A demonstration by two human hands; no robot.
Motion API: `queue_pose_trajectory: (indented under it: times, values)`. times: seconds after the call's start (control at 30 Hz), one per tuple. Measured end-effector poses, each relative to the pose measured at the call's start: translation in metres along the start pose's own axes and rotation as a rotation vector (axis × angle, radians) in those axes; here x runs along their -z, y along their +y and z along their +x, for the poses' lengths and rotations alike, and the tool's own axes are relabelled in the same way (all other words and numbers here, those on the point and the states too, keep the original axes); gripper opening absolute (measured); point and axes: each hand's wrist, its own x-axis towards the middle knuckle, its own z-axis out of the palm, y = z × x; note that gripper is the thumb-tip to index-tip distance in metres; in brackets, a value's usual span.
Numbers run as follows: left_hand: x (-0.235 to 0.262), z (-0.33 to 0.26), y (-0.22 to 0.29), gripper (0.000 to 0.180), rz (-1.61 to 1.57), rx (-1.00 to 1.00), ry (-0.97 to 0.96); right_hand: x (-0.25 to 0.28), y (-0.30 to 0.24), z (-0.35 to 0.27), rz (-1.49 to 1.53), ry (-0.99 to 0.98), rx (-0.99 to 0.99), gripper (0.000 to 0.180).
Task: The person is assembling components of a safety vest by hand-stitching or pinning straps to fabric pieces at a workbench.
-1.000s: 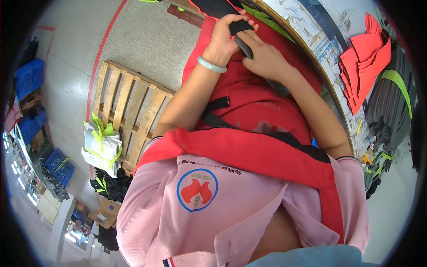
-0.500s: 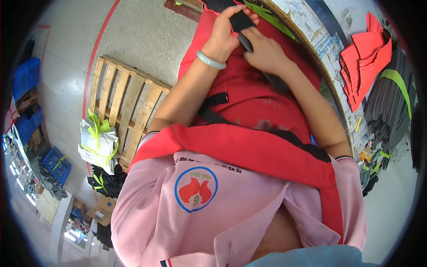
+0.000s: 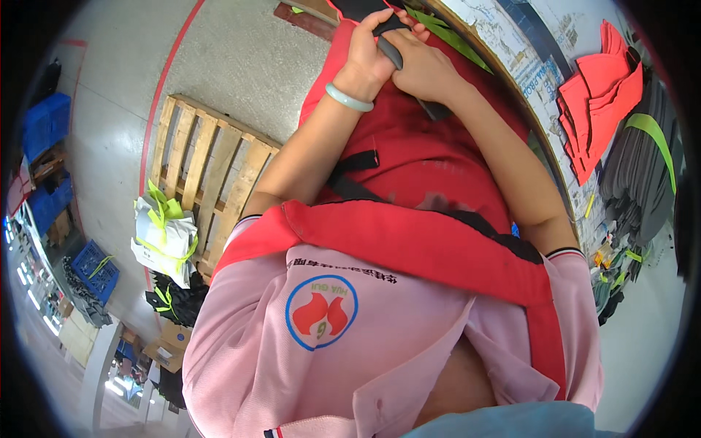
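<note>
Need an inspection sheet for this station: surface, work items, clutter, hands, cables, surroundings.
Surface: worktable at right, patchy white top with blue markings.
Job's things: dark strip, held above the red apron.
Clutter: red pieces stacked on the right; grey stack beside them, with a green band; small mixed scraps nearby.
Hands: left hand grips the strip, thumb on top; right hand also grips it, close beside.
Cables: nothing seen.
Surroundings: wooden pallet on the floor at left; white bundle tied in green; blue crates at far left.
</note>
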Motion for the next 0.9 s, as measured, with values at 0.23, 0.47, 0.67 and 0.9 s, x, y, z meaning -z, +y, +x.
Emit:
queue_pose_trajectory:
  times: [0.23,0.47,0.67,0.9]
  values:
    - [-0.009,-0.012,0.003,0.028,0.158,-0.005,0.151,0.001,0.003,-0.05,0.05,-0.015,-0.036,0.046]
    - [-0.003,0.003,0.0,0.014,0.128,-0.042,0.089,0.003,0.004,-0.002,-0.063,-0.16,-0.083,0.035]
    - [-0.005,-0.012,0.0,0.019,0.083,-0.033,-0.002,0.009,-0.006,-0.045,0.04,-0.035,-0.002,0.056]
    - [-0.023,-0.018,-0.003,0.024,0.174,0.019,0.125,0.002,0.012,-0.021,-0.036,-0.086,-0.047,0.053]
